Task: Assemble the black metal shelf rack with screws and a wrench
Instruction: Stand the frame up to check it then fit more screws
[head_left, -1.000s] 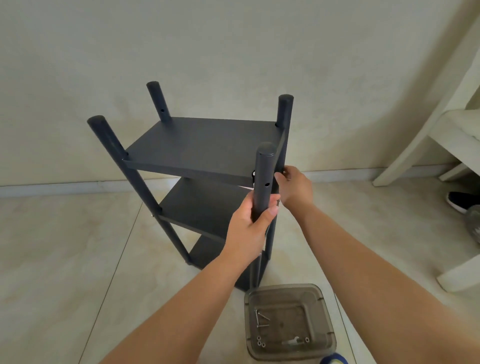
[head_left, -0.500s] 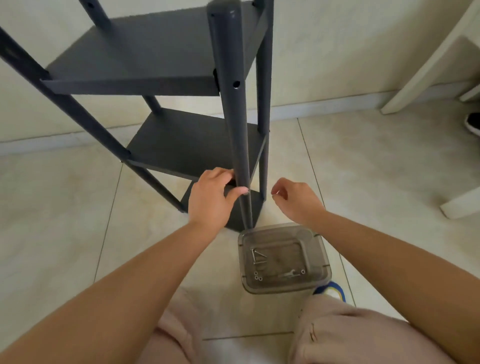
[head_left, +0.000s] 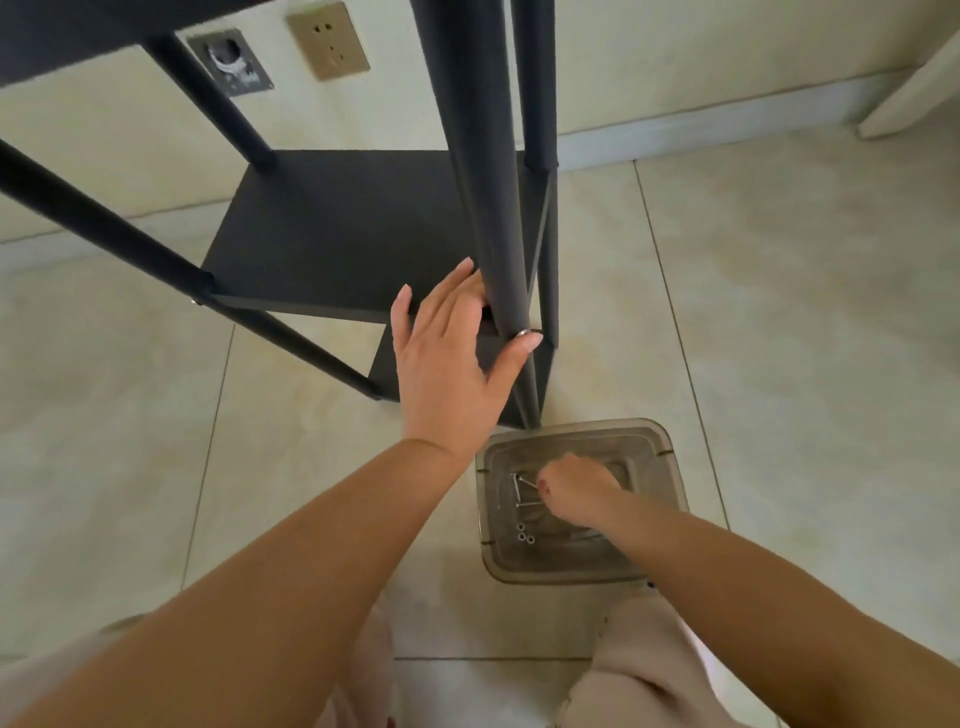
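The black metal rack (head_left: 337, 228) stands on the tiled floor in front of me, its near post (head_left: 483, 156) running down the middle of the view. My left hand (head_left: 447, 364) reaches round that post at the middle shelf, fingers fairly straight, thumb pressing a small silver screw head (head_left: 522, 332) against it. Below, my right hand (head_left: 576, 488) is down inside a clear plastic container (head_left: 670, 467), fingers curled over loose long screws (head_left: 517, 488). Whether it holds one is hidden. Small silver nuts (head_left: 524, 535) lie near the container's front.
Two wall sockets, a gold one (head_left: 330, 41) and a dark one (head_left: 231, 62), sit behind the rack above the baseboard. A white furniture leg (head_left: 909, 88) stands at the far right. My knees in light trousers (head_left: 639, 665) are at the bottom, close to the container.
My view has dropped lower. My left hand slid down the near post to the middle shelf, and my right hand left the post and went down into the container.
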